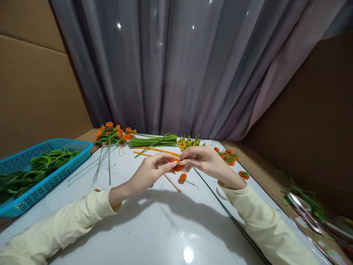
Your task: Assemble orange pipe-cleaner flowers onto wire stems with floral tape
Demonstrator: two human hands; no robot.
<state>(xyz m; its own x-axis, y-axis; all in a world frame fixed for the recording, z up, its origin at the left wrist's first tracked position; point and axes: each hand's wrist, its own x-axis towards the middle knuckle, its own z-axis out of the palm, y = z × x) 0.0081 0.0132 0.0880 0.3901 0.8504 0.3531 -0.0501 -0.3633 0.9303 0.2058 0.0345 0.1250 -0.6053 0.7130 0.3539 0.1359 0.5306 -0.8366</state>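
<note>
Above the middle of the white table, a small fuzzy orange flower (177, 167) is held between both hands. My left hand (154, 170) grips its left side with thumb and fingers. My right hand (202, 162) pinches at its right and upper edge, fingertips close to those of my left hand. Just below lies another orange flower (182, 178) with thin wire stems. A wooden stick (173, 183) rests on the table under the hands. Orange strips (160, 150) lie behind them.
A blue basket (88, 146) of green leaves stands at left. Green stems (154, 141), orange flower bunches (109, 133) (228, 157) and yellow-orange pieces (189, 142) lie toward the back. Scissors (305, 213) and a single flower (244, 175) are at right. A curtain (176, 66) hangs behind.
</note>
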